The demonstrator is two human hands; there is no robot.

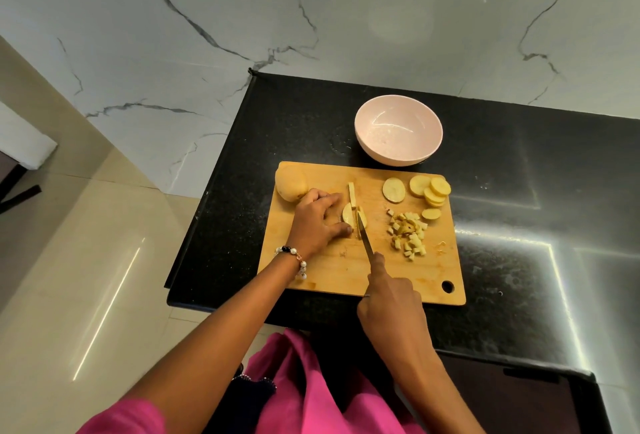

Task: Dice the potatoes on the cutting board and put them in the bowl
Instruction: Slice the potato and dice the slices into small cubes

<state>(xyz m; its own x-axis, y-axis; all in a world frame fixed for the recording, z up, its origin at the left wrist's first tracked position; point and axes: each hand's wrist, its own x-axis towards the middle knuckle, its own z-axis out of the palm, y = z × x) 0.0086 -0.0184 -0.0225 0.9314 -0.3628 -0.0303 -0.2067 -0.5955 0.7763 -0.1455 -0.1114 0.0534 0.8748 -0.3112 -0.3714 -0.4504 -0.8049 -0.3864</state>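
A wooden cutting board (346, 271) lies on the black counter. My left hand (317, 222) pinches a potato slice (347, 214) at the board's middle, fingers curled on it. My right hand (391, 302) grips a knife (365, 239) whose blade cuts through that slice. One cut strip (352, 194) lies just beyond the slice. A pile of potato dice (408, 231) sits to the right. Several round slices (420, 189) lie at the board's far right. A whole potato (292, 183) rests at the far left corner. The pink bowl (398, 132), holding nothing, stands behind the board.
The black granite counter (519, 191) stretches to the right and ends just left of the board at its edge (207, 198). A marble wall rises behind. Beige floor tiles lie to the left. Pink clothing shows at the bottom.
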